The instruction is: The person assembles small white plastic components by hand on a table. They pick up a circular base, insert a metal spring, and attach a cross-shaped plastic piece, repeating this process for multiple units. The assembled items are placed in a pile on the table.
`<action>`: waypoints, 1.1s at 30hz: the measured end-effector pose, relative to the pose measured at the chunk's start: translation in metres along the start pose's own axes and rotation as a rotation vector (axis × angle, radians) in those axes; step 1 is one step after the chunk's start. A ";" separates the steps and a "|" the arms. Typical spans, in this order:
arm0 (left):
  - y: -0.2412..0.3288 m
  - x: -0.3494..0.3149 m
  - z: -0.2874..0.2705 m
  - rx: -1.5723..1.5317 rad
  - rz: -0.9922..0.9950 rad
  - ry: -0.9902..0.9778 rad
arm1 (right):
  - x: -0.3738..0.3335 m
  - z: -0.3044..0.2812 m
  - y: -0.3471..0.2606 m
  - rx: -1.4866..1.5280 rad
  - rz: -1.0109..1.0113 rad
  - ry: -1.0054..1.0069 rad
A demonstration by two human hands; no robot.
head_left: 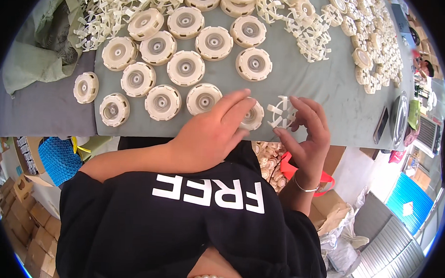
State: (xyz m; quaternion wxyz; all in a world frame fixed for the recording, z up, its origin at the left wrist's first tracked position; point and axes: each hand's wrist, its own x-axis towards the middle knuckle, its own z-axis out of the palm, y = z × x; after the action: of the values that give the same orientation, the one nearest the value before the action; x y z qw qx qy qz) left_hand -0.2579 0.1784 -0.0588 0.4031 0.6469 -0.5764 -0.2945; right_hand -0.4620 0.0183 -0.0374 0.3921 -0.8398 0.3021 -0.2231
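My left hand (215,134) reaches across the table's near edge. Its fingers and thumb curve round the left side of a cream round plastic disc (253,115), partly hiding it. Just right of that disc, my right hand (308,130) pinches a pale plastic ring with prongs (281,113) between thumb and fingers, raised on its side. The ring and the disc are apart. Beyond my left hand lie several similar discs, some with a coiled spring showing in the middle, such as the nearest disc (203,98).
Loose pronged rings (101,24) lie heaped at the far left, with more parts (375,44) piled at the far right. A green sack (39,49) of springs sits left. A phone (381,125) and metal dish (399,118) rest at the right edge. Parts fill a container (270,162) below.
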 end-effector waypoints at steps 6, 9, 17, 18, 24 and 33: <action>-0.006 0.003 0.001 0.050 0.033 -0.016 | 0.000 0.002 0.001 0.019 -0.031 0.005; -0.004 0.003 0.001 0.054 0.069 0.015 | 0.002 0.001 0.000 0.016 -0.054 -0.019; -0.001 -0.007 -0.001 -0.331 -0.169 -0.045 | 0.011 0.015 -0.022 -0.014 -0.105 -0.239; -0.003 -0.006 0.002 -0.320 -0.166 -0.045 | 0.012 0.017 -0.021 -0.024 -0.118 -0.261; -0.006 -0.004 0.008 -0.321 -0.158 -0.006 | 0.014 0.023 -0.018 -0.030 -0.094 -0.288; -0.015 -0.002 0.011 -0.288 -0.078 0.018 | -0.003 0.035 -0.005 0.025 -0.044 -0.170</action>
State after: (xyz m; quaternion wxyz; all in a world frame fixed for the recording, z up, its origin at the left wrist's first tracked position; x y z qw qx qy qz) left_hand -0.2603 0.1790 -0.0771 0.4851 0.6071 -0.4988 -0.3838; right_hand -0.4411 0.0419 -0.0545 0.4217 -0.8573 0.2463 -0.1631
